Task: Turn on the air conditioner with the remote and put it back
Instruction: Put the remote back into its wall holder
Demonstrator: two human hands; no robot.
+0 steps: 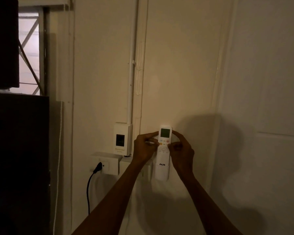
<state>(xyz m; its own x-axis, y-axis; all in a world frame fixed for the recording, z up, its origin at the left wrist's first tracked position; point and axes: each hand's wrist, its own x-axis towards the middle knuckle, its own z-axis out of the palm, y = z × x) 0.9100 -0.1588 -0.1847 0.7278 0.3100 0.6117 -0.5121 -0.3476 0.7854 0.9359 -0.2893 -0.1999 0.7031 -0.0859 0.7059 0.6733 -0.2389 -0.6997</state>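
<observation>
Two hands, left hand (145, 146) and right hand (181, 148), grip a white remote (164, 145) marked "AUX", seated upright in its wall holder (161, 173).

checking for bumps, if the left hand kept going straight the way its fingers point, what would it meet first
The left hand points right, at the remote in its wall holder. Its fingertips already seem to touch the remote's left edge, so it likely meets the remote first, though depth is unclear.

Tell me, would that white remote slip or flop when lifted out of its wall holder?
The remote looks like a rigid plastic bar, so probably no flopping. It seems slim and likely light. Its smooth casing could be slippery, yet both hands, left hand and right hand, pinch its sides above the holder.
</observation>
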